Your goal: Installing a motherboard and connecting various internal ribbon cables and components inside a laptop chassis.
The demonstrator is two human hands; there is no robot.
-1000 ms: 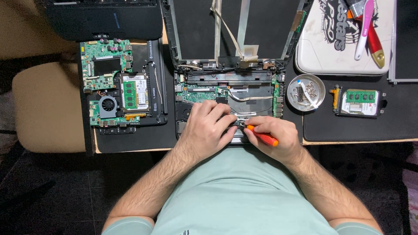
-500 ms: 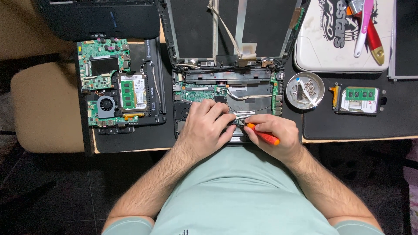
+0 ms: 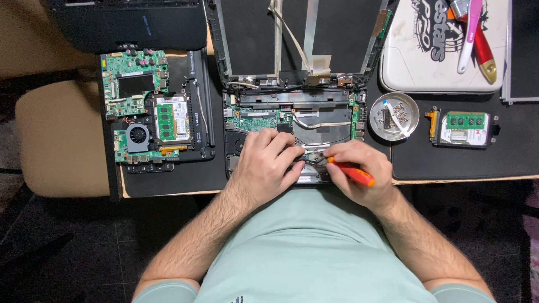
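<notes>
An open laptop lies on the black mat right in front of the person. Its cover is off, so the green board and the metal parts inside show. Both hands rest on its lower middle part, close together.

The right hand is closed around a screwdriver with an orange handle. The fingers wrap the handle tight, and the tip points left to a small metal piece inside the laptop. The tip itself is too small to see well. The left hand lies flat on the laptop with its fingers bent down. The fingertips press near the same metal piece. I cannot tell if they pinch anything.

It looks like the person is working on a screw inside the laptop. The next move likely calls for a steady tool and a still left hand, so the tiny screw does not slip away.

Just right of the laptop sits a small round metal dish with little screws in it. Next to the dish lies a hard drive with a green board on top. On the left lies another open laptop with a fan and green boards. Far up on the right, a white case holds a pink tool and a red tool.
</notes>
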